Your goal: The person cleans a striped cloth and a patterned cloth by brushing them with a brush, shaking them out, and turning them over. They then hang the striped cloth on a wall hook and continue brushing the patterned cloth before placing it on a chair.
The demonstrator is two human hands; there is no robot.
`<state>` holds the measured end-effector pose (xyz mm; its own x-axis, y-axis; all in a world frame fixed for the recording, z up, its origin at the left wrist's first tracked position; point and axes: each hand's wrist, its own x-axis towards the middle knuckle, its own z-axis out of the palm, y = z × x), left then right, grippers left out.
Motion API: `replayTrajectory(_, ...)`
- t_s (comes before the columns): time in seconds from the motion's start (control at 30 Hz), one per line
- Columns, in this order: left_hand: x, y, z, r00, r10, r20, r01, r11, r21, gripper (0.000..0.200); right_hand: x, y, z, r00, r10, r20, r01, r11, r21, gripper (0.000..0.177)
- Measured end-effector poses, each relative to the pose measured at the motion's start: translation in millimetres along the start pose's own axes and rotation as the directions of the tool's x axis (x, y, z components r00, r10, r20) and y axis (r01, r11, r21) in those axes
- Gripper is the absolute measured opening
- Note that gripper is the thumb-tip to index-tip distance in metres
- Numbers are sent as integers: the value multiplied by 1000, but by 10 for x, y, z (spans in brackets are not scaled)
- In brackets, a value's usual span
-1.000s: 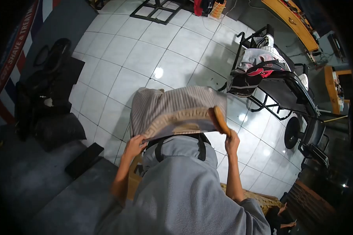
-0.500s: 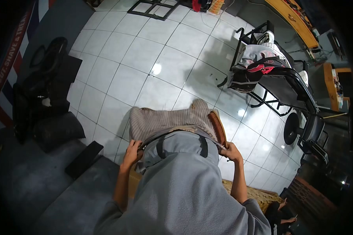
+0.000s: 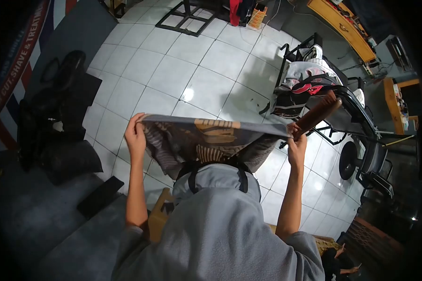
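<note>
A barber cape (image 3: pixel 253 132), dark with a tan print and stripes, stretches between my two hands in front of my body. My left hand (image 3: pixel 137 133) grips its upper left corner, fingers closed over the edge. At the opposite corner, my right hand (image 3: pixel 295 140) pinches the cloth and also holds a brown brush (image 3: pixel 316 114), which points up and away to the right. The lower part of the cape sags towards my lap in folds. Which side the bristles face is hard to make out.
A black barber chair (image 3: pixel 358 117) with clothes and a bag (image 3: pixel 290 100) on it stands to the right. A black metal frame (image 3: pixel 185 21) rests on the tiled floor (image 3: pixel 173 65) ahead. Dark seating (image 3: pixel 72 157) lines the left. Another person (image 3: pixel 335 262) is at the lower right.
Both hands have risen and moved forward, lifting the cape's edge from my waist and spreading it wider. The brush has swung up and outward in my right hand.
</note>
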<state>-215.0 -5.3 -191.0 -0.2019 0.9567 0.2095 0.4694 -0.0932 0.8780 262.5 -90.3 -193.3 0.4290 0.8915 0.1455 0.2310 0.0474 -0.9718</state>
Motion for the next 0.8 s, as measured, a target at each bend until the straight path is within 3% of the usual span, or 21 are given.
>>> replayTrajectory(0.07, -36, -299, 102, 979, -192, 69, 193, 981, -17, 22, -24, 140, -116, 970, 178, 163, -184, 983, 19, 16)
replayTrajectory(0.1, -96, -228, 122, 995, -7, 103, -6, 992, 126, 21, -21, 229, -198, 936, 259, 239, -270, 963, 17, 17)
replayTrajectory(0.13, -174, -267, 62, 971, -40, 237, -21, 968, 250, 20, -86, 271, -262, 941, 211, 265, -168, 970, -176, 19)
replayTrajectory(0.17, -291, -307, -5, 932, 67, 357, -159, 959, 235, 20, -172, 277, -375, 862, 423, 280, -341, 892, -297, 21)
replayTrajectory(0.2, -457, -400, -56, 906, 29, 422, -145, 959, 245, 19, -286, 178, -433, 739, 618, 270, -489, 767, -415, 23)
replayTrajectory(0.3, -941, -458, -296, 728, -116, 676, -70, 968, 241, 18, -705, 308, -754, 506, 716, 481, -571, 696, -435, 24)
replayTrajectory(0.33, -1159, -506, -361, 761, -60, 646, -101, 973, 210, 18, -799, 177, -793, 396, 748, 533, -625, 645, -441, 24)
replayTrajectory(0.37, -1306, -551, -389, 789, -8, 614, -131, 975, 181, 17, -1006, 383, -898, 441, 714, 544, -671, 665, -329, 24)
replayTrajectory(0.4, -1297, -405, -383, 814, -54, 578, -70, 979, 190, 17, -1129, 481, -908, 484, 680, 551, -708, 674, -210, 24)
replayTrajectory(0.43, -1318, -238, -386, 836, -103, 539, -8, 980, 199, 17, -1186, 548, -1007, 446, 681, 581, -805, 588, -71, 21)
replayTrajectory(0.53, -1209, -372, -216, 883, -196, 426, 125, 974, 189, 12, -993, 235, -566, 604, 720, 341, -797, 556, 238, 20)
replayTrajectory(0.6, -1013, -534, 127, 911, -238, 336, 216, 971, 102, 11, -755, 773, -456, 700, 657, 280, -705, 697, 129, 27)
replayTrajectory(0.63, -822, -405, 314, 832, -427, 353, 384, 904, 187, 12, -595, 979, -368, 705, 693, 151, -698, 715, -26, 29)
replayTrajectory(0.67, -661, -210, 482, 790, -483, 379, 431, 876, 216, 13, -415, 1029, -201, 727, 685, 42, -681, 728, -82, 29)
replayTrajectory(0.7, -497, -12, 649, 742, -535, 403, 474, 845, 249, 15, -295, 1143, -57, 711, 702, 23, -701, 711, -55, 27)
replayTrajectory(0.73, -383, 203, 790, 759, -464, 457, 412, 886, 215, 17, -180, 768, 160, 714, 697, 61, -700, 709, 88, 26)
replayTrajectory(0.77, -293, 431, 910, 681, -460, 569, 539, 842, 35, 16, -125, 668, 363, 784, 618, 59, -612, 754, 240, 24)
replayTrajectory(0.8, -267, 586, 1015, 604, -428, 672, 662, 739, -124, 16, -112, 635, 486, 836, 546, 61, -547, 817, 184, 24)
